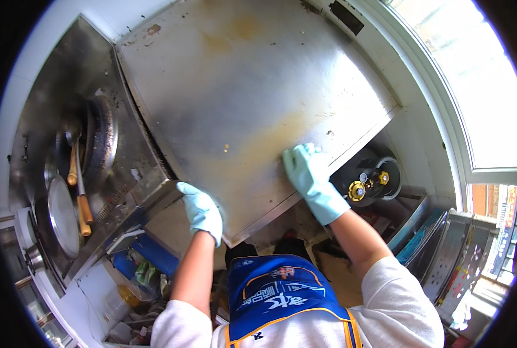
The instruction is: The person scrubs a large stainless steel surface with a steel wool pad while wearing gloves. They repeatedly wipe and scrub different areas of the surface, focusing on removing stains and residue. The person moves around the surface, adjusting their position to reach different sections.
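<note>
Wiping or steadying seems the step at the stained steel counter (241, 98) ahead — right hand (313, 182) curled on top, left hand (203, 212) at its left edge, both grips unclear — next calling for steady pressure.

Steel tabletop (224, 98) cropped at twelve o'clock, hiding part of the gas cylinder (374, 188) at three; yellow speck (226, 148) at ten, unidentifiably small
</note>
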Demonstrator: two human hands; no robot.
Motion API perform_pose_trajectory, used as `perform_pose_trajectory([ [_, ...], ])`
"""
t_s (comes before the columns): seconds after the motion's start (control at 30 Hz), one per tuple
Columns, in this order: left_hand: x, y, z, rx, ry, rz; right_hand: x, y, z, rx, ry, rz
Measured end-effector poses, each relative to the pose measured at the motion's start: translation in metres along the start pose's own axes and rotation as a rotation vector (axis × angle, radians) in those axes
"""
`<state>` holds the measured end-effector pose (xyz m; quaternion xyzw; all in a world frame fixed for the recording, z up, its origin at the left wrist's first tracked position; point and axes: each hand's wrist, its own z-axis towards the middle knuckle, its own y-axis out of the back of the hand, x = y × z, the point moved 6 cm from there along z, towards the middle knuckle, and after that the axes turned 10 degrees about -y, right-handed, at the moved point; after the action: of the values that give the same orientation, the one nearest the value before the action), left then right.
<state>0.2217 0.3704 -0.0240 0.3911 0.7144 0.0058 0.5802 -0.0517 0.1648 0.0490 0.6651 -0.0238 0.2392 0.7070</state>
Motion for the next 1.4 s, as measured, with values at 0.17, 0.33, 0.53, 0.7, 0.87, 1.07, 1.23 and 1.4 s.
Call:
perform_pose_trajectory([
  [0.17,-0.01,0.01,0.0,0.12,0.014,0.116,0.131,-0.029,-0.036,0.13,-0.152,0.174],
  [0.33,-0.041,0.041,-0.026,0.155,-0.23,0.097,0.161,-0.044,-0.057,0.046,-0.238,0.65],
  [0.53,-0.115,-0.001,-0.037,0.094,-0.996,0.316,0.115,-0.09,-0.084,0.342,-0.505,1.117],
  [0.7,-0.093,-0.048,-0.005,0.34,-1.059,0.641,0.102,-0.084,-0.091,0.134,-0.498,1.076],
  [0.87,-0.103,-0.02,0.059,-0.11,-1.005,0.733,0.118,-0.061,-0.089,0.0,-0.306,0.848],
  [1.07,-0.173,-0.014,0.219,-0.244,-0.884,0.918,0.119,-0.055,-0.088,-0.008,-0.318,0.854],
  [1.23,-0.148,-0.013,0.182,-0.262,-0.788,0.762,0.121,-0.05,-0.089,0.025,-0.355,0.84],
  [1.4,-0.136,-0.014,0.201,-0.267,-0.921,0.823,0.128,-0.039,-0.063,-0.105,-0.219,0.567],
])
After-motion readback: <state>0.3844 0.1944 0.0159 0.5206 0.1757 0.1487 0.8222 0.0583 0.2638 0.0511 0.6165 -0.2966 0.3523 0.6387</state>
